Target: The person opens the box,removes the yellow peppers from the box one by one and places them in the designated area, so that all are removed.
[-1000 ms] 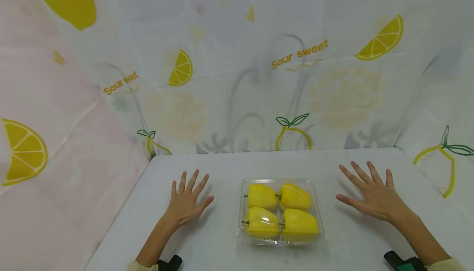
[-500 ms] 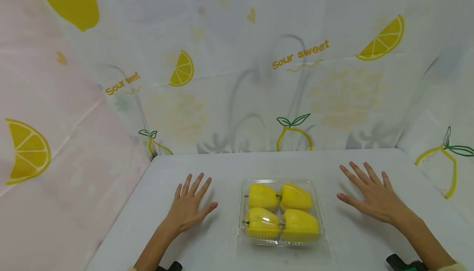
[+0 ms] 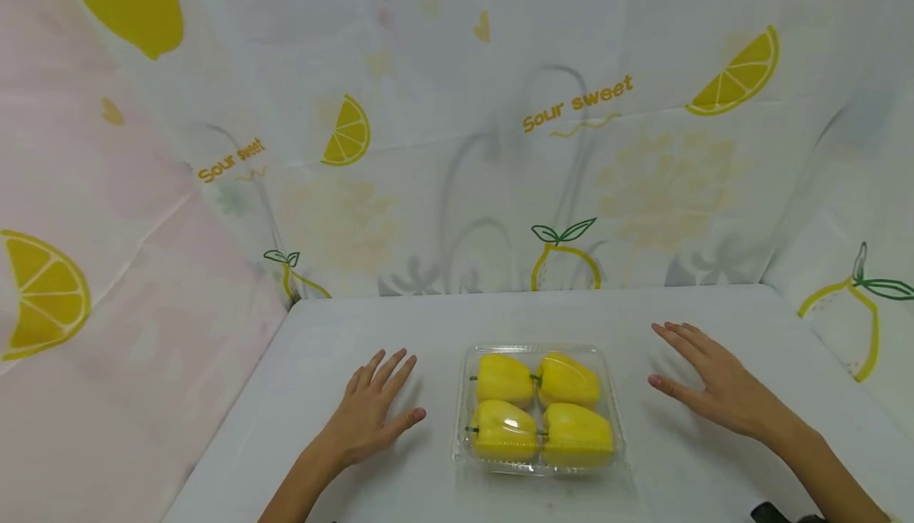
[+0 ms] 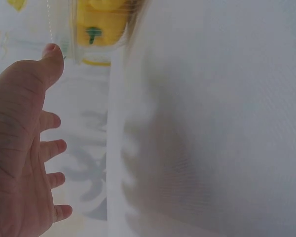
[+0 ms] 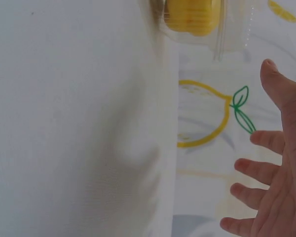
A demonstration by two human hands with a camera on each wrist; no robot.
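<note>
A clear plastic clamshell box (image 3: pixel 616 420) stands on the table with several yellow bell peppers (image 3: pixel 505 430) inside, their green stems pointing left. Its lid appears closed. To the left of the box my left hand (image 3: pixel 366 416) hovers above the tabletop, fingers spread and thumb toward the box, holding nothing. On the other side my right hand (image 3: pixel 721 384) is also held in the air, fingers extended and thumb apart, touching nothing. Both wrist views show the box, one pepper (image 4: pixel 101 24) near its wall, and each palm raised off the surface.
The white table (image 3: pixel 428 321) ends at a back wall hung with a lemon-print cloth (image 3: pixel 443 150). The same kind of cloth closes off the left and right sides. A black wrist device (image 3: pixel 769 513) shows at the bottom right edge.
My left hand has moved slightly right and nearer the box. The right hand has tilted, its fingers coming closer together. The box has stayed in place.
</note>
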